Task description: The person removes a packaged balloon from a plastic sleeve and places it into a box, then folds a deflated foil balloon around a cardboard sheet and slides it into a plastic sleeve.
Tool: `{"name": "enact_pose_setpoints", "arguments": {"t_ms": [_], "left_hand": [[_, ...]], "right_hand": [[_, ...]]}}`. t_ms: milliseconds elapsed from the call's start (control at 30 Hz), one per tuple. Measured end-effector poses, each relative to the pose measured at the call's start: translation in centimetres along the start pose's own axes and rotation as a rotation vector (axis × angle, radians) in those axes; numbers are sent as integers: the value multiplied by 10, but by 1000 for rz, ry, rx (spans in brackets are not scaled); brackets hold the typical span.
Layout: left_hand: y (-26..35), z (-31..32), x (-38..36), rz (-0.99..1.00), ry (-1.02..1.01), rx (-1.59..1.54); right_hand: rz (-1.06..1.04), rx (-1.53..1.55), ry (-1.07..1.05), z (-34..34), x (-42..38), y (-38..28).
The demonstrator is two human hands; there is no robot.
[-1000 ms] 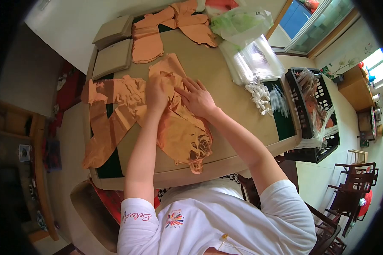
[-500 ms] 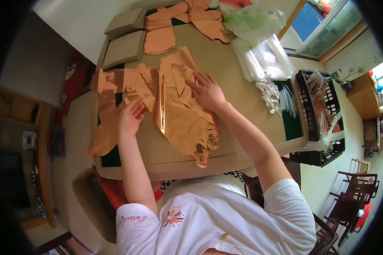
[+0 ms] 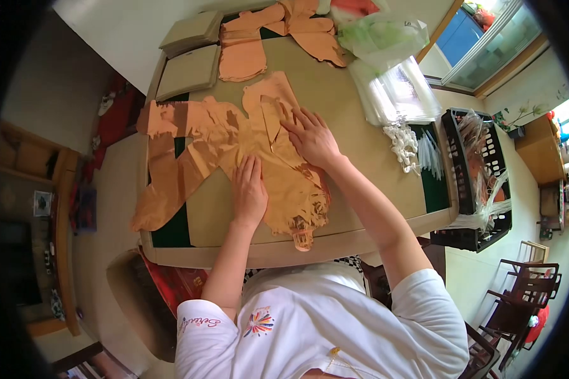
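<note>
A shiny rose-gold foil balloon (image 3: 278,183), flat and uninflated, is spread across the near part of the table. My left hand (image 3: 250,193) lies flat on its middle, fingers stretched out and side by side. On the upper right part of the foil, next to a folded-over flap, rests my right hand (image 3: 312,138) with its fingers apart. Neither hand grips anything. The foil's left part (image 3: 171,170) reaches toward the table's left edge, and a small tab (image 3: 303,239) points at the near edge.
More rose-gold foil pieces (image 3: 243,54) lie at the far side, beside stacked grey-beige packs (image 3: 186,72). To the right are clear plastic sleeves (image 3: 395,91), a green-and-white plastic bag (image 3: 382,38), white ribbon bundles (image 3: 401,148) and thin pale sticks (image 3: 430,155). A black crate (image 3: 471,221) stands beyond the table.
My left hand has moved right, from the foil's left part to its middle. The raised fold there now lies flatter. My right hand has barely moved.
</note>
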State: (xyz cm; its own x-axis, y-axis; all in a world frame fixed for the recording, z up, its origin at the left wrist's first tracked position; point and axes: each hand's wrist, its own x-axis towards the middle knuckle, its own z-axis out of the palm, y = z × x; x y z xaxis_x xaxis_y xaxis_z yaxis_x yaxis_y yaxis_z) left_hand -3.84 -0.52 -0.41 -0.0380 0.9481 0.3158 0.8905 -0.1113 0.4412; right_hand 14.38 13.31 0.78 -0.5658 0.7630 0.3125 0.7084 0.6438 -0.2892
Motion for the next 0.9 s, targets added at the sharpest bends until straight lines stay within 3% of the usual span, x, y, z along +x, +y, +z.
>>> {"name": "enact_pose_setpoints", "arguments": {"t_ms": [100,200,700,900], "left_hand": [[2,-3,0,30,13,22],[5,-2,2,-45,105,-163],[3,-4,-2,-7,83,-81],[11,-19,24,-21,38,-93]], "right_hand": [[-5,4,16,2,0,1],[0,9,19,1,0,0],[-17,43,77,5,1,5],[6,48,9,0,0,2]]}}
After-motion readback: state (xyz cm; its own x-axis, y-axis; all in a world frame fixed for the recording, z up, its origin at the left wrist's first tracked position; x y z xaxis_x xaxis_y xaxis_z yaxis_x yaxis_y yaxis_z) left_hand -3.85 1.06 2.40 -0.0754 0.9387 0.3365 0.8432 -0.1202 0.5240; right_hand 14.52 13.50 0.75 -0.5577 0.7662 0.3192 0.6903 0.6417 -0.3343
